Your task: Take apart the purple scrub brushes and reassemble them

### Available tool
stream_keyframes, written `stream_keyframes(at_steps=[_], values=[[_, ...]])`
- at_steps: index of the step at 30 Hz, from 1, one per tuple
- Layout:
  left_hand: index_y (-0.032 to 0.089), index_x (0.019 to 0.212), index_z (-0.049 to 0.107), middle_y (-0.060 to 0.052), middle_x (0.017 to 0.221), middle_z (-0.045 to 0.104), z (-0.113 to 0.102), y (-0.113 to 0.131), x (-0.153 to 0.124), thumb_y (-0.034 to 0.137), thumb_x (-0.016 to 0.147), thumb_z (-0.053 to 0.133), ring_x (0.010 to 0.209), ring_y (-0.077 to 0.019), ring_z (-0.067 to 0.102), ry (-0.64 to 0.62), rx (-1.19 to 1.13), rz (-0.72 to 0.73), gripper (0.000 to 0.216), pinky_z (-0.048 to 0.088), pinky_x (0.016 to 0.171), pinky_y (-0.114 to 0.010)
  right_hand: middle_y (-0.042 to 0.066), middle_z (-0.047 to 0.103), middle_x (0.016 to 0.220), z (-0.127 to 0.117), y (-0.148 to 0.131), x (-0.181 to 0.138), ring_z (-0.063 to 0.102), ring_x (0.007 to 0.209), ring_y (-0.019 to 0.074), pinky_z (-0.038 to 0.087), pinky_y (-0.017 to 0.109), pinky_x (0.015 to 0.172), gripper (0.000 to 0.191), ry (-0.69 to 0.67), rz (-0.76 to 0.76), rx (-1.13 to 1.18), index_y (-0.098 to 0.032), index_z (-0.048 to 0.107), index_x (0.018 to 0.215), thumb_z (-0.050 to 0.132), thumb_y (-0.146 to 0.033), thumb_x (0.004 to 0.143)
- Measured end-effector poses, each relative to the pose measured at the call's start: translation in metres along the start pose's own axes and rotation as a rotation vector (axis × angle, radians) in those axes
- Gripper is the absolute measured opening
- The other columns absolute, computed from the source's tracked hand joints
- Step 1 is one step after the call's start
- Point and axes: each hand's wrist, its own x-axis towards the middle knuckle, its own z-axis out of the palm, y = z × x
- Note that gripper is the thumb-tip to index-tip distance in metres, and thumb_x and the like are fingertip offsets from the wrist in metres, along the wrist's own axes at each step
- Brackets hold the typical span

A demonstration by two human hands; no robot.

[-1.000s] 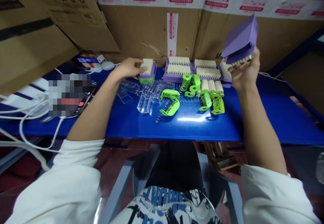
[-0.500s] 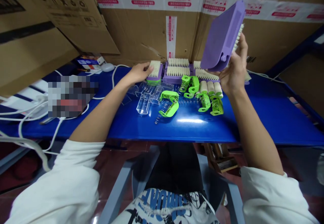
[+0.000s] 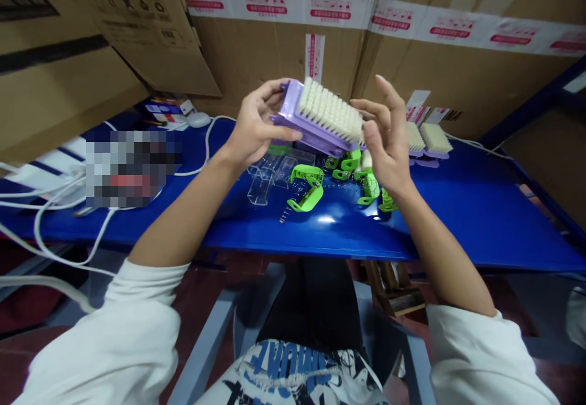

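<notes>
A purple scrub brush (image 3: 329, 111) with cream bristles is held above the table, tilted with its left end higher and its bristles facing up and toward me. My left hand (image 3: 256, 123) grips its left end, thumb along the near side and fingers behind. At the brush's right end my right hand (image 3: 388, 143) has its fingers spread; whether a fingertip touches the bristles I cannot tell. Below lie bright green plastic brackets (image 3: 311, 190), clear plastic pieces (image 3: 262, 186) and thin metal springs (image 3: 284, 213). The held brush and my right hand hide part of the things behind them.
More brushes (image 3: 434, 139) lie bristles up on the right of the blue table (image 3: 485, 210). White cables (image 3: 98, 228) run along the left, near a blurred-out object. Cardboard (image 3: 256, 51) walls the back, and a white mouse (image 3: 198, 119) sits at the back left.
The purple brush has come from the upper right to the middle and turned bristles toward me. My left hand has left the brush on the table and gripped this one; my right fingers have opened.
</notes>
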Motion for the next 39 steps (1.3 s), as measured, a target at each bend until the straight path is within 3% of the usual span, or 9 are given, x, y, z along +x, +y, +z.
stream_keyframes(at_steps=[5, 8, 10, 15, 18, 22, 25, 31, 39], values=[[0.032, 0.158, 0.062, -0.005, 0.165, 0.074, -0.022, -0.029, 0.016, 0.05, 0.078, 0.091, 0.158, -0.037, 0.067, 0.047, -0.112, -0.039, 0.086, 0.065, 0.125, -0.05, 0.011, 0.087, 0.131, -0.034, 0.03, 0.017, 0.084, 0.121, 0.0319, 0.069, 0.054, 0.106, 0.047, 0.081, 0.051, -0.04, -0.032, 0.079, 0.142, 0.063, -0.059, 0.107], [0.032, 0.162, 0.061, -0.006, 0.166, 0.074, -0.025, -0.041, 0.021, 0.053, 0.082, 0.084, 0.158, -0.0381, 0.068, 0.05, -0.102, -0.026, 0.086, 0.066, 0.121, -0.052, 0.01, 0.089, 0.114, -0.057, 0.061, 0.023, 0.084, 0.106, 0.033, 0.068, 0.057, 0.098, 0.034, 0.017, 0.087, -0.125, -0.033, 0.087, 0.121, 0.076, -0.057, 0.099], [0.032, 0.164, 0.06, -0.006, 0.164, 0.075, -0.024, -0.043, 0.02, 0.052, 0.083, 0.082, 0.158, -0.0382, 0.068, 0.044, -0.096, -0.018, 0.086, 0.066, 0.12, -0.053, 0.012, 0.089, 0.119, -0.061, 0.074, 0.024, 0.084, 0.109, 0.0344, 0.067, 0.057, 0.099, 0.04, -0.067, 0.042, -0.113, -0.032, 0.088, 0.128, 0.079, -0.056, 0.098], [0.032, 0.164, 0.062, -0.002, 0.168, 0.074, -0.017, -0.035, 0.016, 0.051, 0.083, 0.076, 0.156, -0.0339, 0.07, 0.035, -0.055, -0.091, 0.084, 0.066, 0.122, -0.049, 0.012, 0.079, 0.159, -0.03, 0.07, 0.027, 0.068, 0.152, 0.0439, 0.049, 0.074, 0.132, 0.06, -0.351, -0.118, -0.254, -0.036, 0.074, 0.162, 0.07, -0.058, 0.107], [0.036, 0.162, 0.063, 0.001, 0.171, 0.072, -0.016, -0.035, 0.016, 0.05, 0.08, 0.072, 0.157, -0.0313, 0.069, 0.032, -0.042, -0.104, 0.084, 0.067, 0.122, -0.046, 0.016, 0.078, 0.16, -0.015, 0.061, 0.03, 0.07, 0.15, 0.0472, 0.05, 0.075, 0.133, 0.065, -0.454, -0.074, -0.342, -0.027, 0.074, 0.165, 0.064, -0.06, 0.11], [0.03, 0.156, 0.066, -0.007, 0.17, 0.071, -0.017, -0.048, 0.02, 0.047, 0.071, 0.072, 0.159, -0.0354, 0.066, 0.02, -0.115, -0.061, 0.087, 0.066, 0.123, -0.05, 0.015, 0.072, 0.17, -0.017, 0.066, 0.029, 0.069, 0.156, 0.0458, 0.052, 0.071, 0.136, 0.083, -0.539, -0.082, -0.205, -0.023, 0.069, 0.17, 0.08, -0.067, 0.101], [0.026, 0.145, 0.071, -0.011, 0.16, 0.076, -0.018, -0.063, 0.026, 0.039, 0.062, 0.075, 0.154, -0.0379, 0.068, 0.02, -0.278, -0.003, 0.084, 0.065, 0.122, -0.052, 0.014, 0.075, 0.167, -0.021, 0.079, 0.029, 0.073, 0.153, 0.0441, 0.055, 0.07, 0.135, 0.078, -0.476, -0.073, -0.116, -0.028, 0.075, 0.163, 0.089, -0.063, 0.096], [0.04, 0.113, 0.083, 0.0, 0.127, 0.087, -0.021, -0.083, 0.039, 0.04, 0.063, 0.084, 0.137, -0.0363, 0.075, -0.02, -0.543, 0.064, 0.05, 0.069, 0.109, -0.054, 0.01, 0.082, 0.152, -0.018, 0.092, 0.031, 0.082, 0.133, 0.0402, 0.071, 0.061, 0.114, 0.089, -0.157, -0.074, 0.122, -0.034, 0.079, 0.155, 0.101, -0.075, 0.08], [0.041, 0.114, 0.086, 0.0, 0.124, 0.089, -0.023, -0.085, 0.041, 0.043, 0.065, 0.082, 0.136, -0.0364, 0.078, -0.05, -0.49, 0.089, 0.049, 0.069, 0.107, -0.057, 0.008, 0.08, 0.142, -0.002, 0.07, 0.023, 0.077, 0.138, 0.0355, 0.071, 0.056, 0.111, 0.058, -0.057, -0.217, 0.265, -0.041, 0.091, 0.132, 0.105, -0.067, 0.082]])
